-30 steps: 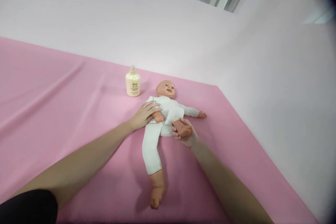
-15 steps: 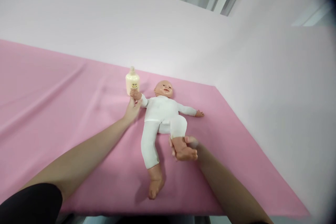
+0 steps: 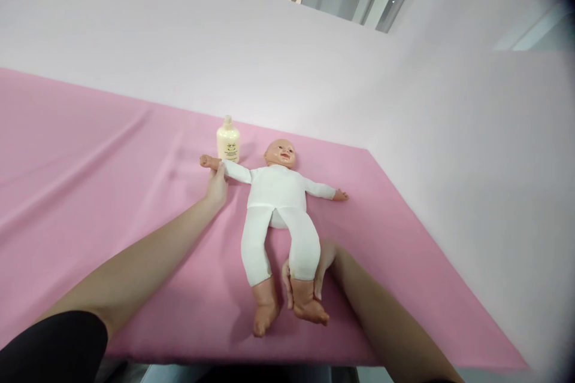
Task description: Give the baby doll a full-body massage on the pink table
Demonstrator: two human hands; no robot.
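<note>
Doll's head (image 3: 273, 149) is showing as smooth, glossy plastic; near feet (image 3: 266, 313) are looking smooth too, w/ less shine. White cloth body (image 3: 276, 188) is reading matt. Far bottle (image 3: 228, 139) is gleaming, plastic-type finish. Pink cover (image 3: 90, 191) is looking smooth, creasing softly on L. Near-L black sleeve (image 3: 58, 347) is appearing matt, cloth-like.

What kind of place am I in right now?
Perhaps an infant-care training room, though that's uncertain: a baby doll lies on a pink cover, with a cream-coloured bottle standing near its head.
</note>
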